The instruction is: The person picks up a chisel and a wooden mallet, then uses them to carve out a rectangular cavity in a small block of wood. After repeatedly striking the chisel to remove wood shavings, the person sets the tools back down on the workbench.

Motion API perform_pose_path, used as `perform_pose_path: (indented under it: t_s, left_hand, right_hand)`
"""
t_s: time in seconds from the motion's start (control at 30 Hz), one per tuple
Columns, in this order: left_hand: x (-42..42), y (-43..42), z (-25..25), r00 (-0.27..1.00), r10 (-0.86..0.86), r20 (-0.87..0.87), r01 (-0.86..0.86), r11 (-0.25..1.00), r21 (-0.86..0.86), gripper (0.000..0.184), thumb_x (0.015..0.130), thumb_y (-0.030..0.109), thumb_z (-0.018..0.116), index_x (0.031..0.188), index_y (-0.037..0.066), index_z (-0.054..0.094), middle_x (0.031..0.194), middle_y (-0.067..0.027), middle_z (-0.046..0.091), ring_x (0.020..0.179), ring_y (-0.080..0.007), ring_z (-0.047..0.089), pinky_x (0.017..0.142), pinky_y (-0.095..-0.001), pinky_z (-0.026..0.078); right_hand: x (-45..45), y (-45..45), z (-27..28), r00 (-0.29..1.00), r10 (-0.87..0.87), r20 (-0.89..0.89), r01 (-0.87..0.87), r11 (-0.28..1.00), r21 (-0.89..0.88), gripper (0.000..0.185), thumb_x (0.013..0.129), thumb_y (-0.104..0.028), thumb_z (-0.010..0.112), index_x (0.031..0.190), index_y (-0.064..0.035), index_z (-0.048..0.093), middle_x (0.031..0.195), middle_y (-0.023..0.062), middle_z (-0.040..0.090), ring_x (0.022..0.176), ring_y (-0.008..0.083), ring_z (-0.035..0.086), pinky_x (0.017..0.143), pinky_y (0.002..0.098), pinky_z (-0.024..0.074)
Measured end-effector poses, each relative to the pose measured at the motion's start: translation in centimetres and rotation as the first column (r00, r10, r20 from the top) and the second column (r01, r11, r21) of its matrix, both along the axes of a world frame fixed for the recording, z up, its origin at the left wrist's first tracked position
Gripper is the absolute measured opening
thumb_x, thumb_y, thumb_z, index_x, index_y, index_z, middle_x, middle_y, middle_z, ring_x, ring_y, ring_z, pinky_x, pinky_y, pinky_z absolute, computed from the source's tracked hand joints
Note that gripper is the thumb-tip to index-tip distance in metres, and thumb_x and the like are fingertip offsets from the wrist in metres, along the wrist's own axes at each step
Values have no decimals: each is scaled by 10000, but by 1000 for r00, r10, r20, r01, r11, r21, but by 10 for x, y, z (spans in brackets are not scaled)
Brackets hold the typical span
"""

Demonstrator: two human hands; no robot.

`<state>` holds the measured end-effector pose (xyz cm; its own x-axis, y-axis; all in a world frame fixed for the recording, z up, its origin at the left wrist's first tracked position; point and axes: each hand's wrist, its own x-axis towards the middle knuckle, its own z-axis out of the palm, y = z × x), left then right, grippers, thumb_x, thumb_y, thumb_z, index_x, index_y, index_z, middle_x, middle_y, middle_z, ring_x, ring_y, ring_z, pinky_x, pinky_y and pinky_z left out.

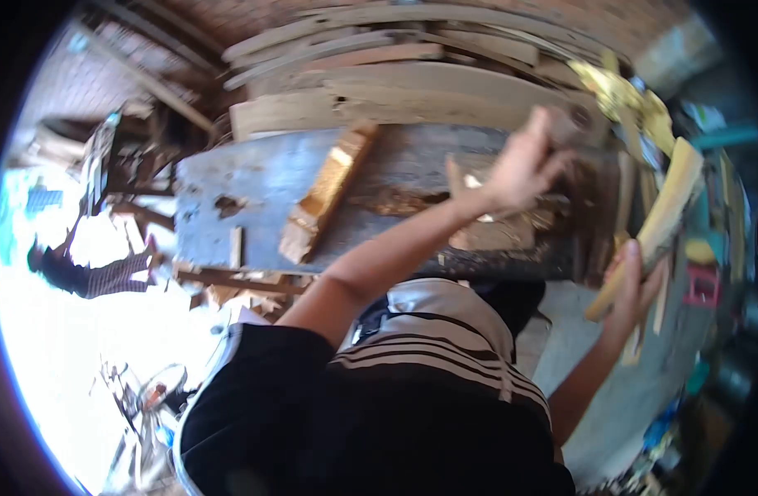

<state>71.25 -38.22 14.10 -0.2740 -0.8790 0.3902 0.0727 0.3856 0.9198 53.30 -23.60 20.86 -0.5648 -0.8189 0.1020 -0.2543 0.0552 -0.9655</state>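
Note:
My left hand (523, 161) is stretched over the right part of the dark workbench (263, 165), blurred by motion. Its fingers curl against a rounded brown object (570, 124), too smeared to name. Off the bench's right end, my right hand (635, 285) grips a long curved piece of pale yellow wood (664, 215) near its lower end; the piece slants up to the right. Below my left hand lies a flat wooden block (498, 234). A golden-brown wooden piece (327, 192) rests diagonally across the bench's middle.
Long boards (379, 95) are stacked behind the bench. Yellow crumpled material (627, 95) hangs at the back right. A pink stool (703, 285) stands at the right. Another person (106, 273) is at the far left, above a bicycle (143, 397).

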Motion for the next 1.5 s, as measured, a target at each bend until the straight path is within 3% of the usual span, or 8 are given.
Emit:
perform_pose_path:
  t_s: [0.17, 0.33, 0.5, 0.6, 0.8, 1.03, 1.17, 1.5]
  left_hand:
    - [-5, 7, 1, 997, -4, 79, 20, 978, -209, 537, 858, 106, 674, 1285, -9, 368, 1154, -277, 501, 1106, -479, 523, 923, -476, 448]
    - [-6, 8, 1, 999, -34, 32, 40, 977, -208, 479, 845, 108, 667, 1222, -21, 401, 1114, -268, 520, 1096, -477, 506, 916, -499, 433]
    - [-10, 9, 3, 997, -58, 52, 63, 993, -97, 475, 852, 88, 664, 1235, -22, 405, 1132, -253, 526, 1114, -460, 515, 939, -489, 431]
    - [-10, 13, -4, 992, -16, 127, 42, 978, -206, 525, 863, 98, 675, 1278, 7, 367, 1154, -248, 546, 1112, -458, 545, 915, -476, 462]
    - [0, -3, 2, 1000, 16, -21, -18, 992, -122, 480, 922, 134, 655, 1284, 28, 357, 1165, -175, 537, 1084, -324, 575, 932, -374, 477]
    - [17, -33, 14, 998, 62, -10, -61, 997, 55, 382, 972, 283, 631, 1152, 84, 359, 1033, -81, 532, 957, -141, 535, 857, -320, 475]
    - [9, -24, 5, 1000, 8, 23, -10, 997, 72, 412, 965, 336, 637, 1143, 88, 361, 1006, -81, 537, 941, -145, 531, 848, -337, 473]
    - [-9, -12, 3, 984, -98, 148, 109, 992, -69, 472, 957, 300, 628, 1233, 54, 334, 1067, -204, 567, 984, -328, 572, 871, -436, 456]
  right_hand:
    - [25, -45, 39, 935, 265, -234, -291, 953, -81, 592, 946, -192, 614, 1435, 9, 348, 868, 67, 566, 589, 84, 459, 521, 226, 386]
    - [40, -65, 68, 603, 481, -636, -487, 854, 183, 636, 938, -268, 630, 1445, 26, 383, 1406, 228, 480, 1328, 314, 445, 1088, 391, 338]
    - [39, -64, 90, 785, 423, -452, -461, 887, 29, 636, 948, -211, 576, 1464, 56, 315, 1383, 185, 466, 1281, 237, 452, 1074, 348, 343]
    - [26, -70, 78, 463, 495, -735, -454, 845, 284, 630, 909, -283, 627, 1404, 46, 419, 1304, 208, 544, 1223, 289, 518, 1022, 382, 399]
    - [21, -55, 72, 811, 435, -392, -412, 900, 146, 645, 887, -319, 644, 1386, 31, 434, 1183, 160, 565, 1028, 258, 578, 922, 367, 463]
    - [1, -39, 44, 869, 367, -333, -350, 930, 113, 533, 950, -246, 563, 1392, -27, 362, 712, 42, 498, 501, 83, 452, 434, 224, 364]
    - [9, -28, 45, 942, 313, -119, -297, 946, 134, 582, 910, -298, 639, 1362, 4, 431, 967, 79, 552, 753, 107, 551, 582, 233, 456]
    - [14, -33, 59, 950, 295, -105, -301, 953, -45, 504, 999, -342, 473, 1392, -50, 354, 710, 53, 502, 500, 84, 456, 431, 217, 380]
